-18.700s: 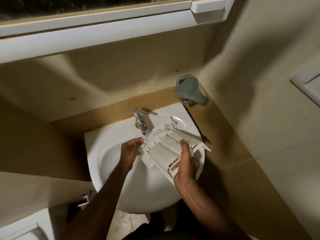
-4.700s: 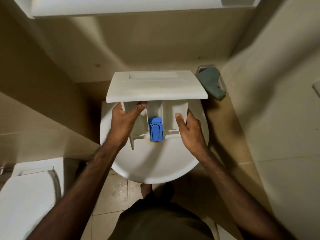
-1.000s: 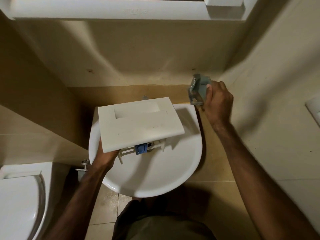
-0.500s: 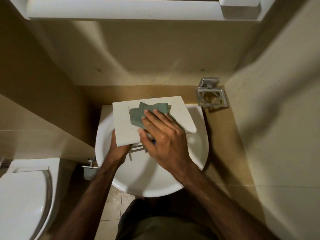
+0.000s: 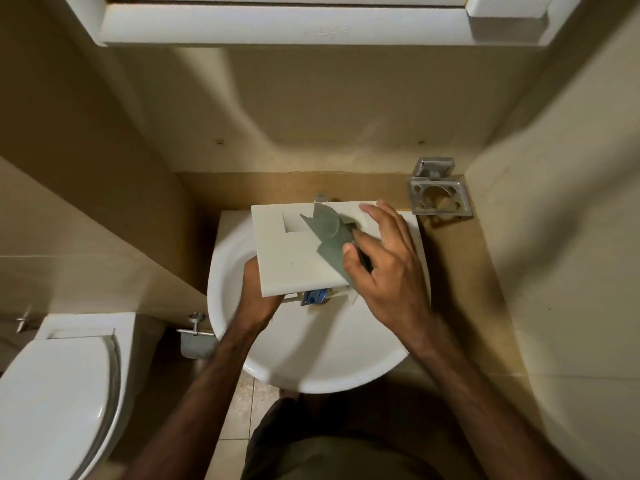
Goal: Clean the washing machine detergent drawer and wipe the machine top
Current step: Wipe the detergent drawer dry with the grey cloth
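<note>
The white detergent drawer [image 5: 291,258] is held over the white sink [image 5: 311,355], its flat front panel facing up; a blue insert [image 5: 314,296] shows under its near edge. My left hand [image 5: 258,296] grips the drawer from below at its near left corner. My right hand [image 5: 384,261] presses a grey-green cloth [image 5: 327,237] against the right half of the front panel, fingers spread over the cloth. The tap is mostly hidden behind the drawer.
An empty metal holder [image 5: 438,195] is fixed to the wall right of the sink. A toilet [image 5: 55,393] with its lid down stands at lower left. A white cabinet [image 5: 277,26] hangs overhead. Walls close in on both sides.
My right hand took the cloth from the wall holder and laid it on the panel. It has since slid the cloth rightward across the panel. My left hand keeps its hold.
</note>
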Demonstrator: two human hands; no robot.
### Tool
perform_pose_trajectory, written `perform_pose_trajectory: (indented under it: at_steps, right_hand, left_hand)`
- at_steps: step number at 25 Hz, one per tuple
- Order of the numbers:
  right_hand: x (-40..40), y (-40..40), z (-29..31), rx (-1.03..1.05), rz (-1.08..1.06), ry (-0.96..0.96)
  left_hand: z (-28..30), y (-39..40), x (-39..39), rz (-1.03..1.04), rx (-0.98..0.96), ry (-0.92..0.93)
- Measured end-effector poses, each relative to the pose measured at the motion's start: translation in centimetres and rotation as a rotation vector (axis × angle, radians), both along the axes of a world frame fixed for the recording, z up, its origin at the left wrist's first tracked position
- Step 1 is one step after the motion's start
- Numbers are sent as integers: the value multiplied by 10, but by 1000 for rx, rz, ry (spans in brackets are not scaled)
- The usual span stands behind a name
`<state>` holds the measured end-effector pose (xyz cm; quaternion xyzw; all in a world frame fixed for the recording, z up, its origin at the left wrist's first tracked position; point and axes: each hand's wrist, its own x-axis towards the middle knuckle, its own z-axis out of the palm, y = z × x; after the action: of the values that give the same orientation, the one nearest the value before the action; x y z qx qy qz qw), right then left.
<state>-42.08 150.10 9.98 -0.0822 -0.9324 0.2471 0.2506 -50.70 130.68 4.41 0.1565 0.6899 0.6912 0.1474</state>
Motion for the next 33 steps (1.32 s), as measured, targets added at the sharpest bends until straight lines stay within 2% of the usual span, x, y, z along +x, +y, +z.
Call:
perform_pose_trajectory:
  at_steps: [11,13,18,22,26,28,31,33]
  right_hand:
    - [-27,-90,9,240,250,-47]
    - [-35,-93,16,220,254,-61]
    - [-53,-75,44,108,83,-114]
    - [-51,-23,53,68,-175,-322]
    - [-48,-16,54,10,-286,-243]
    - [-53,-38,53,25,-181,-180]
    - [-57,-68,52,80,90,-57]
    - [-55,-55,54,62,151,-106]
  left_hand:
    - [10,4,4,79,82,-64]
    - [10,6,3,66,51,-68]
    - [9,-1,-1,159,28,1]
    - [11,-16,-4,124,6,136]
    - [12,-17,-2,61,21,171]
    - [17,-14,-2,38,3,174]
    - [12,-11,0,24,-10,152]
    - [8,-12,2,47,14,118]
